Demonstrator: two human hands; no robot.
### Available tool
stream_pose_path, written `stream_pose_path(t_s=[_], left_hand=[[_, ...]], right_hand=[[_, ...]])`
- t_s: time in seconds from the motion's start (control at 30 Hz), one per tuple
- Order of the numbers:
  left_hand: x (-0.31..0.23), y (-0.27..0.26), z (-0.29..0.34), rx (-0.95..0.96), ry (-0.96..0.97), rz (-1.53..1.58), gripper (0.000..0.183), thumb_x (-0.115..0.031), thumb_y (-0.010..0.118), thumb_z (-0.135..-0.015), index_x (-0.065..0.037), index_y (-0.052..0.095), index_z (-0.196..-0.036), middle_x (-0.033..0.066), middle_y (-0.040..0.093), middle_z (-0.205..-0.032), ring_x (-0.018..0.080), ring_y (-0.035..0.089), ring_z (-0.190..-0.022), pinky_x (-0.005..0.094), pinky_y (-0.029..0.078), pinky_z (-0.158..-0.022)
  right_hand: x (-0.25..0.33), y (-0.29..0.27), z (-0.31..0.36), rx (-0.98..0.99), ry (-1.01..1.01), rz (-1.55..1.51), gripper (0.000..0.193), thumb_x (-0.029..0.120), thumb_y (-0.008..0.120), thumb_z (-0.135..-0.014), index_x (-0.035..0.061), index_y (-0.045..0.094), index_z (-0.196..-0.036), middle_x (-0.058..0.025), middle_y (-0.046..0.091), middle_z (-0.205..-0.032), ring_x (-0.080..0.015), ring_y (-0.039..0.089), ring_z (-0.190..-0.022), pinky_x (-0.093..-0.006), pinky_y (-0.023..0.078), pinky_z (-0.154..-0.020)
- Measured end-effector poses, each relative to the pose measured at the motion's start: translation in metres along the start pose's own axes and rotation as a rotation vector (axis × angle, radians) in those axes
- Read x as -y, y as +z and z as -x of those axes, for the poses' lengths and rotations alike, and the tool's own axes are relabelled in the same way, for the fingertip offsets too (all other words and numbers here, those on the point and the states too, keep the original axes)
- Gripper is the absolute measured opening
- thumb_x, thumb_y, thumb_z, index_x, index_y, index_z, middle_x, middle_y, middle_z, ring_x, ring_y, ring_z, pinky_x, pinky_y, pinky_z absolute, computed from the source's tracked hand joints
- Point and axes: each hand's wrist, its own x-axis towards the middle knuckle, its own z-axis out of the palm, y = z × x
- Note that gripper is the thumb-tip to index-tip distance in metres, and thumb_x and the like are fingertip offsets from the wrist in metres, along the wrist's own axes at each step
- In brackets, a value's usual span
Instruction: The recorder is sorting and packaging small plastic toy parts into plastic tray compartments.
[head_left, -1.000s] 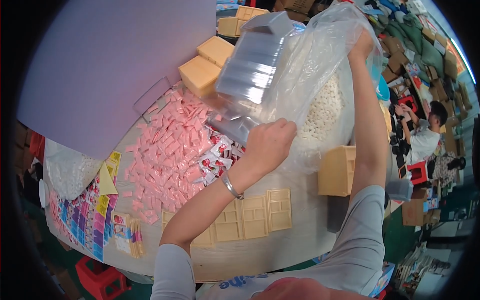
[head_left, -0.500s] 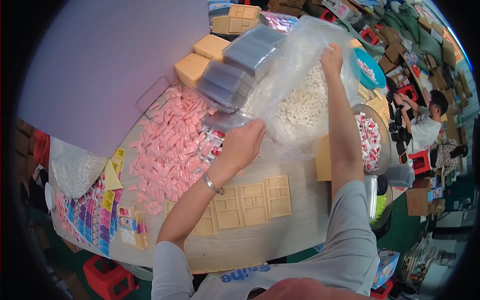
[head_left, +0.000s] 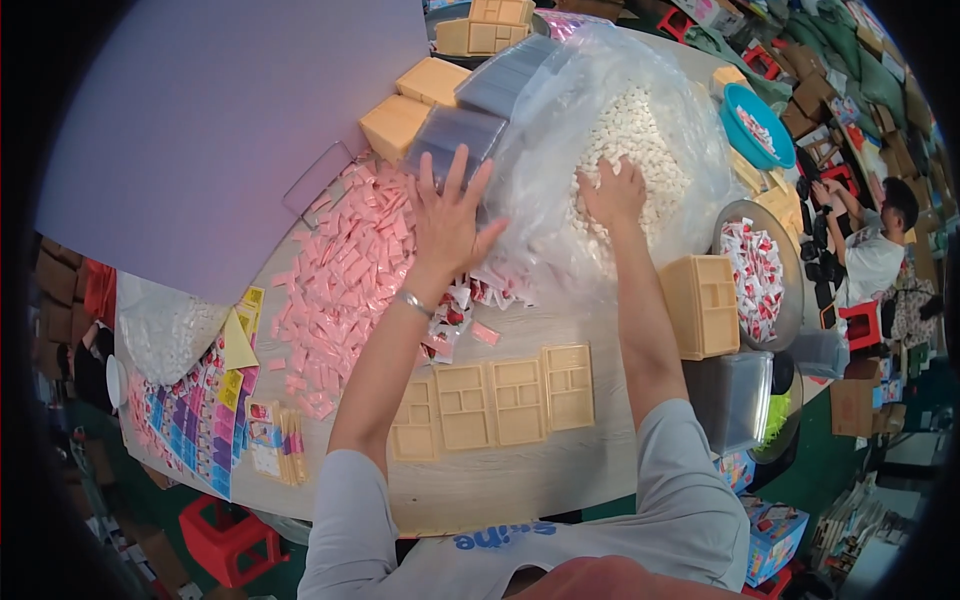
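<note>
My left hand (head_left: 447, 220) is spread open at the right edge of a heap of pink packets (head_left: 345, 270), just below stacked clear plastic covers (head_left: 455, 138). Nothing is in it. My right hand (head_left: 612, 195) reaches into a big clear plastic bag (head_left: 540, 200) and rests on small white pieces (head_left: 640, 130), its fingers apart. Red-and-white sachets (head_left: 455, 312) lie partly under my left wrist. In front of me, several cream compartment trays (head_left: 517, 400) stand side by side on the table, the leftmost partly behind my left forearm.
A stack of cream trays (head_left: 700, 305) stands right of my right forearm, beside a round metal pan (head_left: 790, 270) of sachets. Farther back is a turquoise basin (head_left: 765, 150). Printed cards (head_left: 275, 445) lie at the left; a red stool (head_left: 232, 540) is below. Another person sits far right.
My left hand has let go of the bag's near edge and moved up and left, spreading open. My right hand has left the bag's far edge and come down onto the white pieces.
</note>
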Motion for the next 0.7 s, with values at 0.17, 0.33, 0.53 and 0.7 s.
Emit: stream_pose_path(t_s=[0.17, 0.33, 0.53, 0.7], left_hand=[[0.015, 0.008, 0.004, -0.068, 0.013, -0.03, 0.069, -0.051, 0.065, -0.086, -0.026, 0.047, -0.148, 0.006, 0.021, -0.164, 0.0464, 0.012, -0.146, 0.0659, 0.013, -0.115], [-0.021, -0.038, 0.043, -0.036, -0.046, 0.063, 0.071, -0.051, 0.063, -0.088, -0.02, 0.045, -0.149, 0.0136, 0.019, -0.164, 0.047, 0.011, -0.146, 0.0651, 0.013, -0.115], [-0.085, -0.127, 0.132, 0.153, -0.12, 0.323, 0.066, -0.034, 0.074, -0.083, -0.01, 0.052, -0.141, 0.0161, 0.041, -0.148, 0.0402, 0.035, -0.137, 0.0577, 0.022, -0.114], [-0.107, -0.154, 0.206, 0.461, -0.13, 0.394, 0.05, -0.024, 0.076, -0.082, -0.009, 0.061, -0.127, 0.012, 0.058, -0.128, 0.0307, 0.052, -0.122, 0.0507, 0.03, -0.111]], right_hand=[[0.012, -0.044, 0.023, 0.336, 0.043, -0.074, 0.063, 0.058, 0.057, -0.09, 0.0201, 0.054, -0.139, -0.0216, 0.041, -0.149, -0.0437, 0.036, -0.137, -0.0568, 0.033, -0.11], [-0.012, -0.022, 0.036, 0.033, 0.126, -0.139, 0.054, 0.052, 0.059, -0.092, 0.0191, 0.056, -0.135, -0.021, 0.047, -0.143, -0.0428, 0.043, -0.133, -0.0535, 0.04, -0.107], [-0.01, -0.037, 0.028, 0.095, 0.12, -0.155, 0.042, 0.043, 0.064, -0.092, 0.0166, 0.058, -0.124, -0.0193, 0.063, -0.122, -0.0399, 0.061, -0.113, -0.0523, 0.051, -0.087], [-0.003, -0.067, 0.023, 0.198, 0.174, -0.01, 0.047, 0.052, 0.059, -0.094, 0.0114, 0.065, -0.117, -0.0164, 0.07, -0.113, -0.0365, 0.068, -0.103, -0.0492, 0.054, -0.085]])
